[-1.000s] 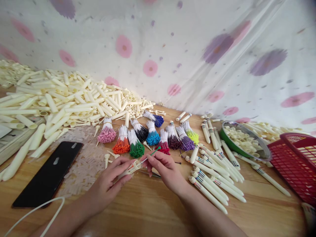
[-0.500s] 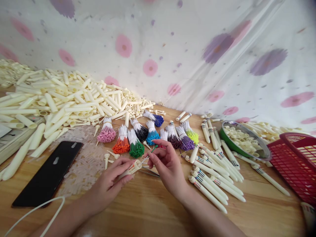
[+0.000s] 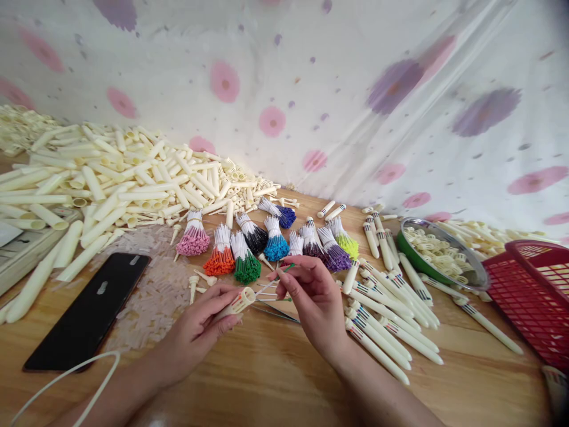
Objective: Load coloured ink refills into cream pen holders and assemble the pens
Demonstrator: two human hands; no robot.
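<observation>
- A wooden table (image 3: 267, 373) fills the near side; anything dropped between the hands would land there and might roll.
- At far left, a heap of cream tubes (image 3: 106, 172) is stacked loosely; a knock to its edge could send some sliding.
- At right, a red basket (image 3: 524, 299) stands beyond a spread of cream pens (image 3: 377, 353). These lie near the right forearm, so a sideways sweep could scatter them.
- At left lies a black phone (image 3: 89, 314); a white cable (image 3: 104, 379) loops nearer, by the left forearm, and could snag it.
- The left hand (image 3: 200, 323), at near centre, is closed round a slotted cream tube (image 3: 240, 301), its open end facing right. Too loose a hold could let the tube twist.
- The right hand (image 3: 315, 302), just right of it, pinches a thin refill (image 3: 265, 287) near its green end.
- Just beyond, bundles of coloured refills, including a green bundle (image 3: 246, 267), stand close; a raised knuckle might topple one.
- The refill's white tip is at the tube's mouth; whether it is inside, I cannot tell. A poor angle could catch the rim or bend the stem.
</observation>
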